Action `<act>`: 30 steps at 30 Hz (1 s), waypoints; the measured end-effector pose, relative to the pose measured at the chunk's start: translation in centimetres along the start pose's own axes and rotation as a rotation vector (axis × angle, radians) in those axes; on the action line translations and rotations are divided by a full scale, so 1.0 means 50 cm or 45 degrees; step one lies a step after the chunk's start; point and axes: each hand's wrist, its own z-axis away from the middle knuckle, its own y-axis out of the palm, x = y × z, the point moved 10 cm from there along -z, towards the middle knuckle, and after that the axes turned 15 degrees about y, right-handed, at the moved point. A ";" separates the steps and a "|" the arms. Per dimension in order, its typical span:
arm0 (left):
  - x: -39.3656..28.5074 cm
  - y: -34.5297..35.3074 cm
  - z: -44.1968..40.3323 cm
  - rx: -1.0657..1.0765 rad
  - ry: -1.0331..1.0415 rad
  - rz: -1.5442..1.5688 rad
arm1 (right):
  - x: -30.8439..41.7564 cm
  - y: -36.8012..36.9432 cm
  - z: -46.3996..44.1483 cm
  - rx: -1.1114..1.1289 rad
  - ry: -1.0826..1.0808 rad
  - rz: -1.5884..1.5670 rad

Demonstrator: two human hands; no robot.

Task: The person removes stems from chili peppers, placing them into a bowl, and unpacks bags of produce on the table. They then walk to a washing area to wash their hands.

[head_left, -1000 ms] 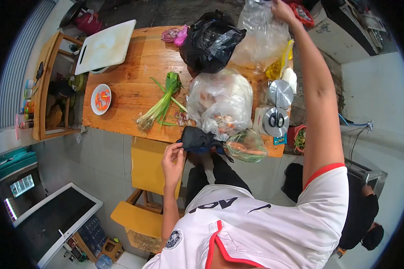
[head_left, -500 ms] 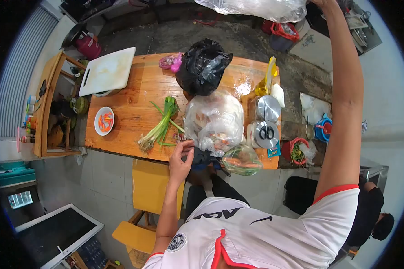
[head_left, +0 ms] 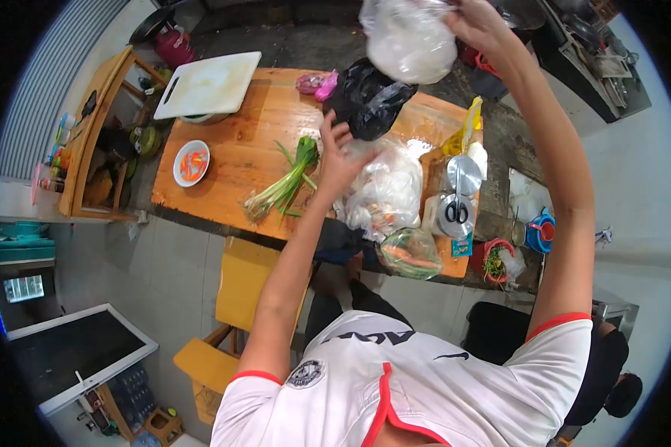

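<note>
High at the top, my right hand [head_left: 476, 24] grips a clear plastic bag [head_left: 411, 43] that hangs beyond the wooden table [head_left: 231, 141]. My left hand [head_left: 341, 158] is raised over the table with its fingers apart, holding nothing. Close to it are a black plastic bag [head_left: 369, 100], a filled clear bag [head_left: 386, 186] and a bunch of green onions [head_left: 287, 179]. At the near edge lie a bag of carrots and greens [head_left: 411, 253] and a dark cloth item [head_left: 337, 240].
A cutting board [head_left: 209, 86] rests on a bowl at the left, near a bowl of chillies [head_left: 191, 164]. Scissors [head_left: 457, 210] lie on metal lids at the right. A yellow chair [head_left: 250, 283] stands in front. Another person [head_left: 600, 372] is at the lower right.
My left hand has left the dark cloth item and risen over the table, its fingers spreading. The clear bag in my right hand has been lifted off the table. The view has shifted.
</note>
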 end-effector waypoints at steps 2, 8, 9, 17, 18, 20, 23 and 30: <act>-0.063 -0.026 -0.050 -0.105 0.194 -0.227 | -0.094 0.129 0.054 0.034 0.087 0.030; -0.066 -0.179 -0.115 0.069 0.119 -0.553 | -0.251 0.277 0.127 0.431 0.228 0.370; -0.065 -0.196 -0.113 0.126 0.049 -0.577 | -0.266 0.284 0.150 0.444 0.190 0.681; -0.058 -0.183 -0.029 0.597 -0.377 -0.524 | -0.379 0.296 0.182 0.401 -0.787 2.267; -0.066 -0.176 -0.020 0.639 -0.389 -0.465 | -0.394 0.277 0.153 0.486 -0.597 2.181; -0.057 -0.179 0.001 0.611 -0.379 -0.266 | -0.415 0.238 0.107 0.511 -0.195 1.964; -0.014 -0.218 0.042 0.568 -0.513 -0.050 | -0.423 0.099 0.047 0.059 0.176 1.666; 0.056 -0.262 0.112 -0.299 -0.560 1.142 | -0.443 -0.005 0.070 0.077 0.544 0.755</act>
